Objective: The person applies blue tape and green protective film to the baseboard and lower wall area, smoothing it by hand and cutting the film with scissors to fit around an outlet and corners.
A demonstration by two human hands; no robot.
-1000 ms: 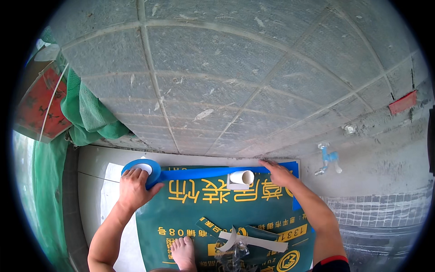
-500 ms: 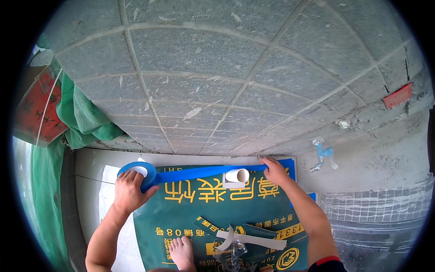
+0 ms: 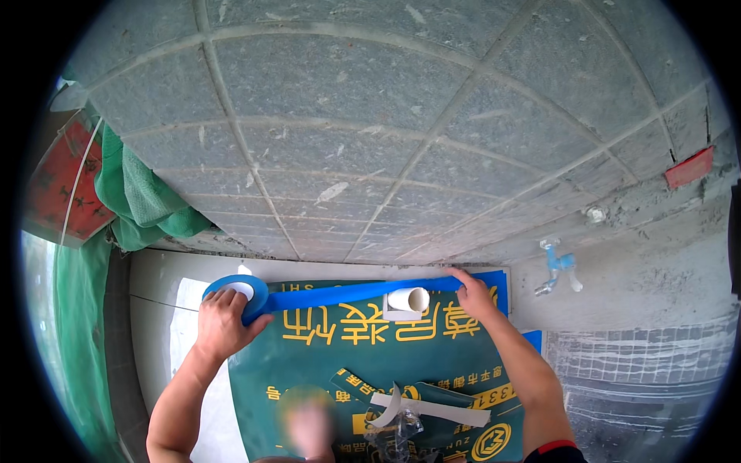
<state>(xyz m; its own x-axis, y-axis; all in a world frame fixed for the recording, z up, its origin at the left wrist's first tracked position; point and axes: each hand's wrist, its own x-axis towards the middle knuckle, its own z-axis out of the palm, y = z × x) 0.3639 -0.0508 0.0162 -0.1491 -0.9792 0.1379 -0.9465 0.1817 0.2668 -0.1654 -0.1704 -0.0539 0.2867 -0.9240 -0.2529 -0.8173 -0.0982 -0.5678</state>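
My left hand (image 3: pixel 224 322) is closed round a roll of blue tape (image 3: pixel 259 292), with its fingers in the white core. A wide blue strip (image 3: pixel 332 296) runs taut from the roll to the right. At its far end, my right hand (image 3: pixel 475 298) grips the tape near the sheet's far right corner. Beneath lies a green plastic sheet (image 3: pixel 309 363) with yellow lettering. A short white pipe (image 3: pixel 397 299) pokes up through a square cut-out, close to the strip's near side. More blue tape (image 3: pixel 502 305) lines the sheet's right edge.
Several cut scraps (image 3: pixel 432 407) and crumpled clear plastic (image 3: pixel 401 436) lie on the sheet. My bare foot (image 3: pixel 309 428) is blurred beside them. A grey tiled wall (image 3: pixel 332 147) rises beyond. A blue tap (image 3: pixel 552 262) juts out at the right, and green netting (image 3: pixel 150 197) hangs at the left.
The view has shifted slightly. My foot is now smeared by motion. Both hands keep their hold on the tape, and the strip stays stretched between them.
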